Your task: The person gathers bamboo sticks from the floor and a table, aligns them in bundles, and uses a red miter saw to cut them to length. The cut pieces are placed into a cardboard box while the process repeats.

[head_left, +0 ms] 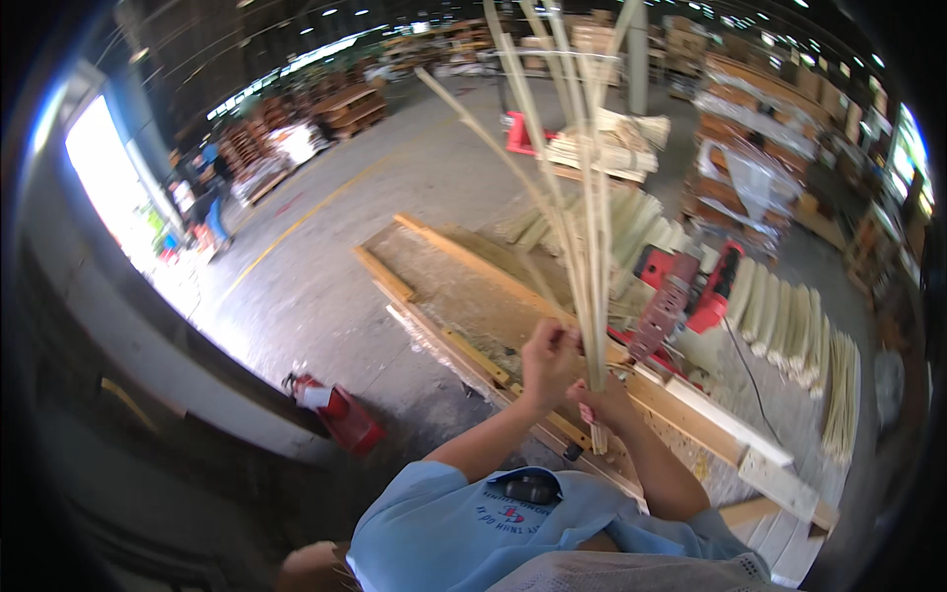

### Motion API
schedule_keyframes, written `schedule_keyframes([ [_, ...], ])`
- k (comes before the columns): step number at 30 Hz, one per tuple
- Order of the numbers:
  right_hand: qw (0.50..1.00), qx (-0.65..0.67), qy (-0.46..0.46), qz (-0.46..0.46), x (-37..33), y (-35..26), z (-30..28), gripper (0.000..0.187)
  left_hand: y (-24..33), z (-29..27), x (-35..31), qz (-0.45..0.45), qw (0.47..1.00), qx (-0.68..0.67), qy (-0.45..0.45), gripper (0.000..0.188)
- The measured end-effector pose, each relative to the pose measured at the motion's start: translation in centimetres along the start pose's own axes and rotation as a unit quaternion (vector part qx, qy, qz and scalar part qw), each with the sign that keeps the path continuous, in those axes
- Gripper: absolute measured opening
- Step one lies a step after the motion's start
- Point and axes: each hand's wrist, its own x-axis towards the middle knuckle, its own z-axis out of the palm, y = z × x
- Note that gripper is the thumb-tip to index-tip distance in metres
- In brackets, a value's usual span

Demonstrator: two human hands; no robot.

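A loose bundle of long, thin pale wooden strips [592,247] stands nearly upright before me, fanning out at the top. One strip leans well to the left. My right hand [607,405] is closed around the lower part of the bundle, with the short ends sticking out below it. Just left of the strips and a little higher, my left hand [549,365] has its fingers curled together. Whether its fingertips pinch a strip is hidden. Under both hands lies a long wooden workbench [464,281] with raised side rails.
A red power tool with a brown band [666,306] sits right of the bundle, its cord trailing. Beyond it lie several bunches of strips [789,321]. A red fire extinguisher [345,419] is at floor level on the left. Another person [209,202] is near the bright doorway.
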Motion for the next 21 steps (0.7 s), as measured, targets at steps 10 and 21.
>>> schedule_keyframes([
  [10,0.984,0.051,-0.163,0.041,-0.4,-0.6,-0.9,0.018,0.0,-0.7,1.5,-0.124,0.953,-0.225,-0.161,0.05],
  [21,0.932,0.138,-0.317,0.109,-0.5,0.1,-3.4,0.023,-0.6,0.3,2.1,-0.296,0.828,-0.418,-0.228,0.076],
])
